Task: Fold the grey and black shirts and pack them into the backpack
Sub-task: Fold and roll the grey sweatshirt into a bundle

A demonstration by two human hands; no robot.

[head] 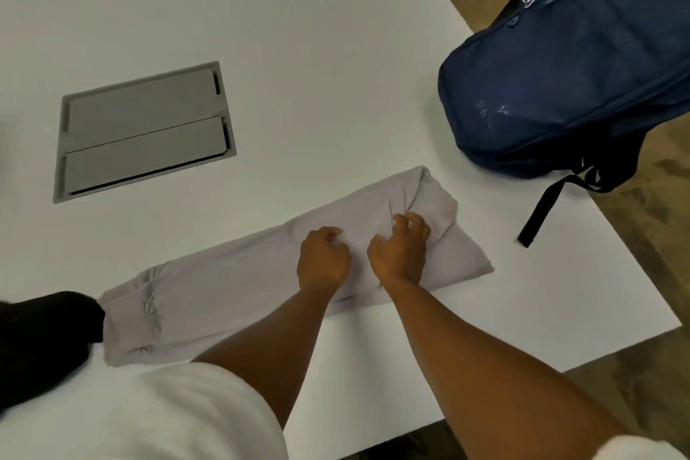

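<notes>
White sleeve (142, 418) at 7 o'clock, nearest. Both hands on grey shirt (231, 295), a long folded band mid-tabletop (298, 48): left hand (323, 261) and right hand (399, 254) curled, pinching cloth. Black shirt (41, 340) at 9 o'clock, unfolded. Backpack (571, 78) at 2 o'clock. Step: folding grey; next likely needs ends brought together.

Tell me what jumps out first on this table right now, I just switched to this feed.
Both hands, left hand and right hand, grip the long folded grey shirt near the table's front edge. A blue backpack sits at the far right corner, and the black shirt lies bunched at the left.
</notes>
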